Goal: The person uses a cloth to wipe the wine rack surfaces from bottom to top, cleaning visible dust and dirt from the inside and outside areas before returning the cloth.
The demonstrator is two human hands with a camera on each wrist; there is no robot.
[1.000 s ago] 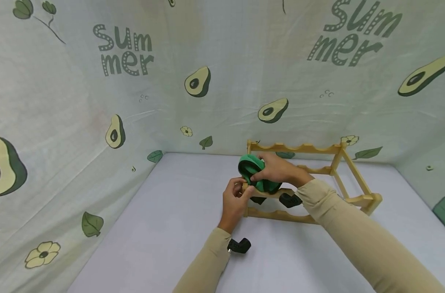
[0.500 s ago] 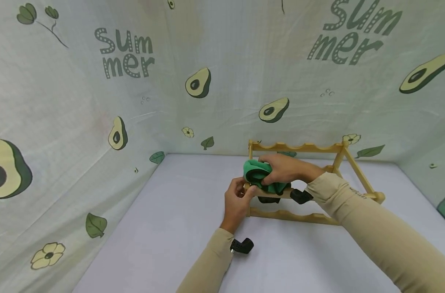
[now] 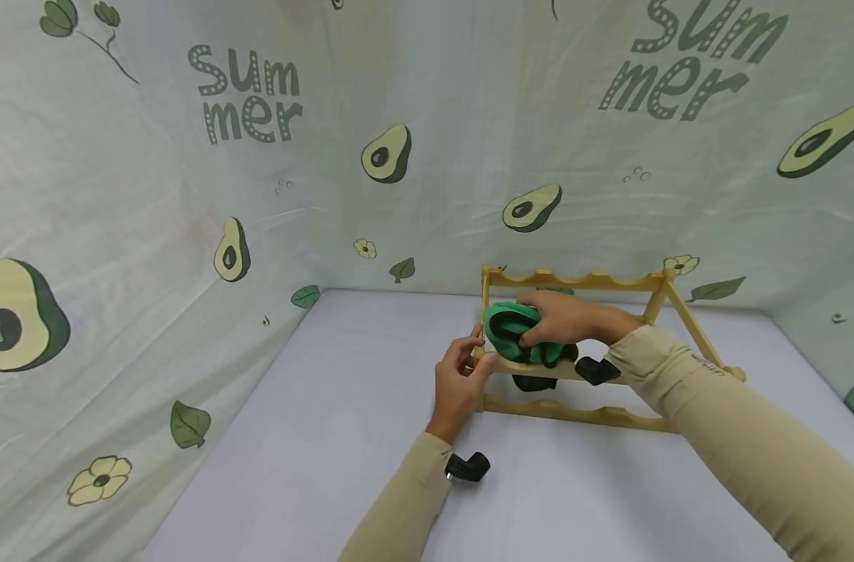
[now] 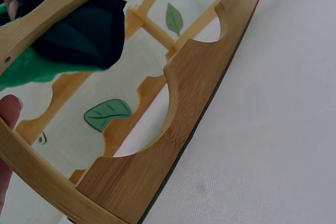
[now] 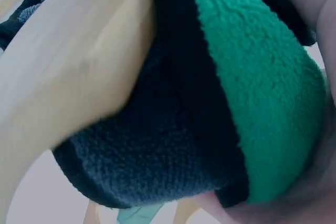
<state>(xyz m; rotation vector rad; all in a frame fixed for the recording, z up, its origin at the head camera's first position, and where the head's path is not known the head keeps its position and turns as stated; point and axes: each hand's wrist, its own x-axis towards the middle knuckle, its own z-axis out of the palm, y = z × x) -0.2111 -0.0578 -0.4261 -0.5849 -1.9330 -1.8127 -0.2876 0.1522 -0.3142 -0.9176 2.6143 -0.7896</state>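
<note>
Green fleecy cloth bunches in the gripping right hand while the left hand grasps a scalloped wooden rack.

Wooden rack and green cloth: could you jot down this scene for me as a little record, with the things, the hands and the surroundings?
Cloth: green and dark, bunched at the upper front rail, part showing below it
Rack: light wood, scalloped rails, standing on the table
Left hand: grips the rack's left end
Right hand: holds the bunched cloth
Sleeves: beige, on both arms
Table: white-topped
Backdrop: pale sheet printed with avocados, leaves, flowers and "summer"
</note>
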